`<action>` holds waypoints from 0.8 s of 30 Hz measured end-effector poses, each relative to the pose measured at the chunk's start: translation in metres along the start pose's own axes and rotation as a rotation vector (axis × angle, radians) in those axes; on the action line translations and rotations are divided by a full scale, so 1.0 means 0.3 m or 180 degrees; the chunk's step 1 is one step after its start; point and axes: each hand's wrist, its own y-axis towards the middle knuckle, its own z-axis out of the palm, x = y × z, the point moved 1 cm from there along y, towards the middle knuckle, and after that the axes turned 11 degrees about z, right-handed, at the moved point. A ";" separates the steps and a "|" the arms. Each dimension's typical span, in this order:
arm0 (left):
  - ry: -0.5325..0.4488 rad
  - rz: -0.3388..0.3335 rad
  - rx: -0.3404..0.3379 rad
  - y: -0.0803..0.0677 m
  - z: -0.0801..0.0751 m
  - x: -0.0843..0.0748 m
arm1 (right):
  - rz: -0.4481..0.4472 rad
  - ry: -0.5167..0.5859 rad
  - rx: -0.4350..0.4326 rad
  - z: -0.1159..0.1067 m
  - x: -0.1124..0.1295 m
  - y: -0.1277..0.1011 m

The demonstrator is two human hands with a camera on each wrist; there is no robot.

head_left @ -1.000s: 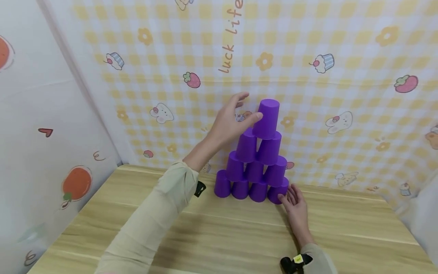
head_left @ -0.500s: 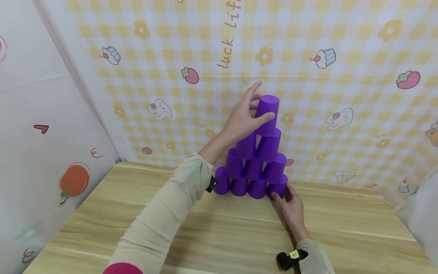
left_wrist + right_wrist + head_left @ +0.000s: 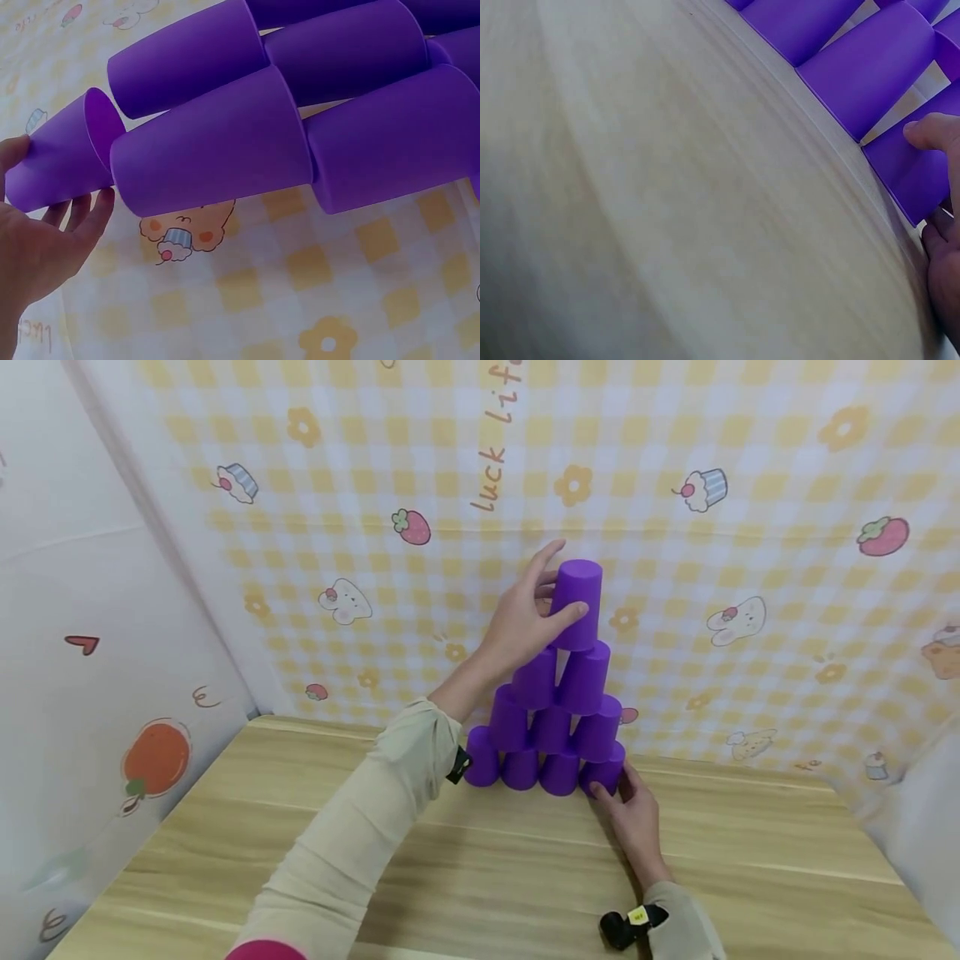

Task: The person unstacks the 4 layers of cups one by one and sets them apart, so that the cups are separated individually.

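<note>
Upside-down purple cups make a pyramid several tiers high at the back of the table. My left hand (image 3: 519, 620) holds the top cup (image 3: 579, 589), thumb across its front and fingers on the far side. In the left wrist view the rim of this top cup (image 3: 60, 157) is right at the two cups beneath, part of its inside showing. Low on the right, my right hand (image 3: 639, 817) grips the bottom-row end cup (image 3: 602, 768). Its thumb lies on the front of that end cup (image 3: 911, 172) in the right wrist view, and its fingers are partly hidden behind.
The pyramid stands on a wood-grain table (image 3: 480, 877), close to a yellow checked cloth backdrop (image 3: 660, 552). A white printed cloth (image 3: 112, 635) hangs along the left side. Something round and pink (image 3: 266, 950) shows at the bottom edge, over the left sleeve (image 3: 352, 827).
My left hand has moved right and its thumb now reaches further across the top cup. The right hand has closed in around the end cup. A pink round thing has appeared at the bottom edge.
</note>
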 end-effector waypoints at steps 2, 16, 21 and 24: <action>-0.0005 0.0012 -0.0047 0.000 -0.009 -0.008 | 0.0002 0.0001 -0.0011 0.001 -0.001 -0.003; 0.0170 0.0104 -0.0389 -0.062 -0.207 -0.067 | -0.0009 -0.0012 -0.0048 0.002 -0.006 -0.007; 0.0389 0.0106 -0.0456 -0.145 -0.312 -0.065 | -0.0021 -0.0057 -0.0078 0.004 -0.002 -0.006; 0.0528 0.0037 -0.0501 -0.199 -0.367 -0.055 | -0.0060 -0.0068 -0.0093 0.005 0.004 -0.004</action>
